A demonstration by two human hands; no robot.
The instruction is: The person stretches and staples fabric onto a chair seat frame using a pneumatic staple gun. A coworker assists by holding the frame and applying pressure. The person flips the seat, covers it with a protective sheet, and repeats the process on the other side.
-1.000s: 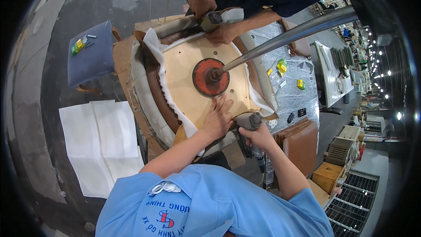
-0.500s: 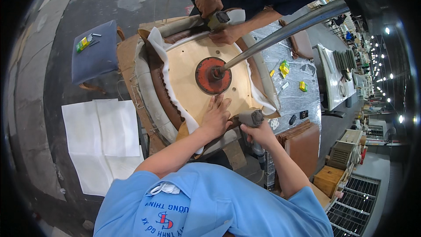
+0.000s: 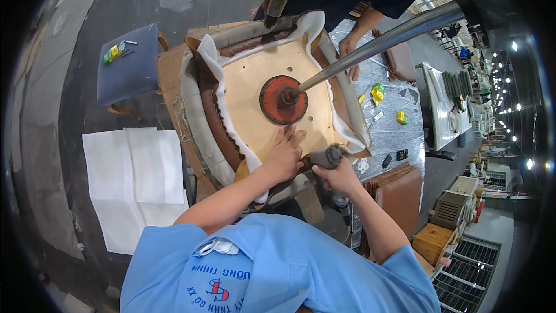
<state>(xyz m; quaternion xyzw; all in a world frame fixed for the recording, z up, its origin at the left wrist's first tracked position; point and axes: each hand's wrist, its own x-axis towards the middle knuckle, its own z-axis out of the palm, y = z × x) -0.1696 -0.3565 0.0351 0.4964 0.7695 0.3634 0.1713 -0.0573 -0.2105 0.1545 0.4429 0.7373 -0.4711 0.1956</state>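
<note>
A pale wooden seat board point(image 3: 243, 84) lies in front of me, ringed by brown leather point(image 3: 207, 101) and white padding point(image 3: 222, 130) folded up around its edges. A red round disc point(image 3: 272, 99) on a slanting metal rod point(image 3: 370, 48) bears on its middle. My left hand point(image 3: 284, 155) rests on the near edge of the board, fingers stretched toward the disc and thumb out to the side. My right hand point(image 3: 339, 177) grips a staple gun point(image 3: 326, 157), its nose at the near right edge, where the contact is hidden.
Across the seat, a co-worker's hand holds another staple gun point(image 3: 277, 6); their other hand point(image 3: 347, 52) reaches over the plastic-covered table point(image 3: 362, 122). Yellow-green boxes point(image 3: 377, 94) and stacked brown panels point(image 3: 399, 191) lie right. A blue stool point(image 3: 128, 66) and white sheets point(image 3: 136, 179) are left.
The co-worker's staple gun has lifted off the far edge, and their other hand has moved right to the table. My staple gun has shifted slightly left and down; my left hand stays put.
</note>
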